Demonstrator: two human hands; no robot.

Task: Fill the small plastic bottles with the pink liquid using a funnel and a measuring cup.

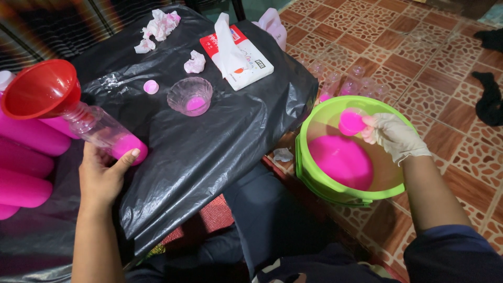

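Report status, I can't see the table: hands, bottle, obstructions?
Left hand grips tilted bottle, red funnel in neck. Gloved right hand holds pink-filled cup over green bucket. Nothing between.

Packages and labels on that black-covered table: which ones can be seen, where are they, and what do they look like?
Tissue pack: lies at the far edge of the black plastic sheet, flat and rectangular, white with a red end, a white tissue sticking up from it.
No other labels, signs or screens are visible.

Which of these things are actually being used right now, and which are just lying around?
In use:
bare left hand steadying a tilted clear plastic bottle with a red plastic funnel in its neck;
gloved right hand holding a small pink-filled cup over the green bucket of pink liquid.

Lying about:
tissue box;
crumpled tissues;
small glass bowl;
pink bottle cap.
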